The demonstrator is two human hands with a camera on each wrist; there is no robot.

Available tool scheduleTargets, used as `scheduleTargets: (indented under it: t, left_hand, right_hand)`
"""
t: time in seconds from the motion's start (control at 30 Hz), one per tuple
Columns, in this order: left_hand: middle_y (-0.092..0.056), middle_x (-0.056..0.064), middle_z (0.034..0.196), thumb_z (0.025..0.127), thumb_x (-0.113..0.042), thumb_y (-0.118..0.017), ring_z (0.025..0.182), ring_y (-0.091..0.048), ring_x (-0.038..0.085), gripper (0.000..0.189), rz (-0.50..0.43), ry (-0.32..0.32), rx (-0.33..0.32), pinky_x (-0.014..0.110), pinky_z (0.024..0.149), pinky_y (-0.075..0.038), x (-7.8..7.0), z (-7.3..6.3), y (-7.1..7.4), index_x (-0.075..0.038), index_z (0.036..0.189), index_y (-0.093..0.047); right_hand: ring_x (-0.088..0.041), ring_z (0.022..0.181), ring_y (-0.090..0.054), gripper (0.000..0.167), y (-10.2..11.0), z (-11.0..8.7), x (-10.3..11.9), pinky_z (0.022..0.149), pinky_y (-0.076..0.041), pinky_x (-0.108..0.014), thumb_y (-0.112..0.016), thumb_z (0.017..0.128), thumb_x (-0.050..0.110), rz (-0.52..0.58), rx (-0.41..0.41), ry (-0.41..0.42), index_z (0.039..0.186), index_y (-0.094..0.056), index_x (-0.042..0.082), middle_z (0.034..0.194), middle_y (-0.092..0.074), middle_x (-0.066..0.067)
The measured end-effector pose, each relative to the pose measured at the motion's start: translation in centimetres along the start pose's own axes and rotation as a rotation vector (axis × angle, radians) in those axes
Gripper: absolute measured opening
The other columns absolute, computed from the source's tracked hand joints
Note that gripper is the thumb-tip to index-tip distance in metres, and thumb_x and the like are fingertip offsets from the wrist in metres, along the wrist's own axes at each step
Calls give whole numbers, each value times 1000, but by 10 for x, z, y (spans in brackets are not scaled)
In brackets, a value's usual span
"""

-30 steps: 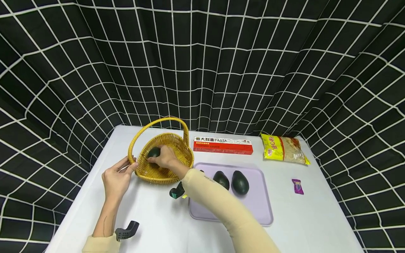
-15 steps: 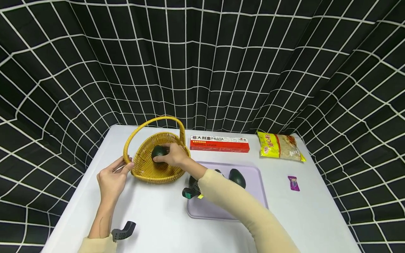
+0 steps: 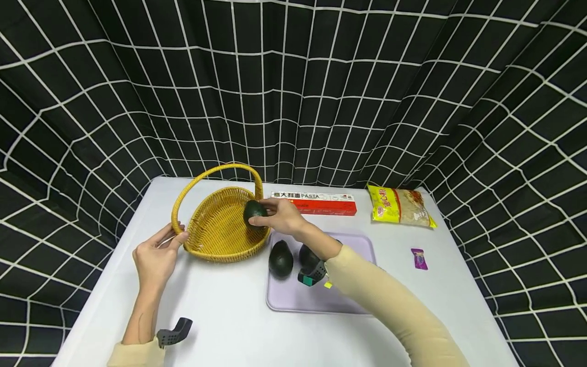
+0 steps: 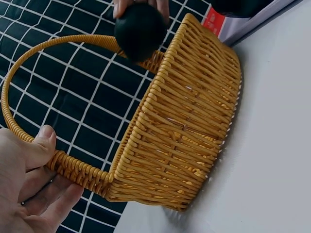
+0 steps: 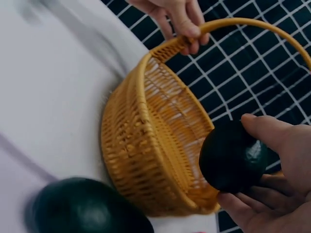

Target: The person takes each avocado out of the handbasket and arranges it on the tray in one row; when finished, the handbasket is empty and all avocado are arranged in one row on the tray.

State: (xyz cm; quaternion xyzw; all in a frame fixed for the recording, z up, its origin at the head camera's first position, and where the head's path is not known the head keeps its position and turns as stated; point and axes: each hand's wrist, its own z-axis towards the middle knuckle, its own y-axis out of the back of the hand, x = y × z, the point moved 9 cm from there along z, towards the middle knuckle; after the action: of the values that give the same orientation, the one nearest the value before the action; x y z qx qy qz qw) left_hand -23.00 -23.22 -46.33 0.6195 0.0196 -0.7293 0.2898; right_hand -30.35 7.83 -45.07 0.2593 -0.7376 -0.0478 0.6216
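Observation:
A dark green avocado (image 3: 254, 214) is gripped between the thumb and fingers of my right hand (image 3: 285, 219). It is at the right rim of the yellow wicker basket (image 3: 220, 229), and in the left wrist view it shows above that rim. My left hand (image 3: 156, 257) holds the left foot of the basket's arched handle (image 4: 80, 170) between thumb and fingers. No other avocado shows inside the basket. On the lilac tray (image 3: 316, 303) lie a second avocado (image 3: 281, 259) and a third avocado (image 3: 307, 255), partly covered by the right wrist camera. A dark sliver shows behind the right wrist.
A red and white pasta box (image 3: 325, 205) lies behind the tray, partly hidden by my right hand. Farther right are a yellow food bag (image 3: 400, 205) and a small purple packet (image 3: 419, 259). A black gridded curtain (image 3: 293, 102) encloses the white table (image 3: 220, 316).
My right hand has lifted the avocado from inside the basket and carried it right to the rim. My left hand keeps its hold on the handle. The whole view has shifted slightly.

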Motion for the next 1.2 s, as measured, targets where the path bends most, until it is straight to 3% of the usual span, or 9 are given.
scheduleTargets:
  t: [0.33, 0.57, 0.8, 1.2]
  left_hand:
    - [-76, 20, 114, 88, -18, -87, 82, -64, -22, 44, -3, 13, 3, 3, 73, -55, 1, 1, 0, -4, 127, -74]
    - [-76, 19, 113, 87, -15, -87, 83, -66, -19, 42, -21, 22, 6, 4, 74, -55, 1, 1, 0, -6, 127, -75]
    - [-77, 21, 112, 88, -13, -86, 84, -68, -16, 42, -27, 4, 8, 5, 74, -56, 0, 2, 0, -2, 126, -74]
    - [-77, 19, 114, 89, -15, -86, 88, -70, -12, 42, -9, 9, 4, 6, 76, -57, 2, 1, 0, -2, 127, -74]
  right_hand:
    - [-26, 132, -64, 68, 51, -32, -14, 111, -55, -38, -87, 87, 22, 69, -35, -8, 147, -59, 7, 140, -68, -11]
    - [-30, 137, -60, 68, 101, -64, -45, 116, -50, -44, -87, 87, 23, 51, -101, -70, 147, -59, 9, 146, -64, -12]
    - [-37, 145, -51, 78, 142, -101, -80, 121, -43, -51, -84, 91, 31, 1, -140, -131, 154, -48, 4, 157, -52, -18]
    - [-39, 141, -53, 78, 173, -144, -132, 119, -46, -52, -81, 93, 33, -68, -161, -230, 155, -46, 1, 155, -52, -23]
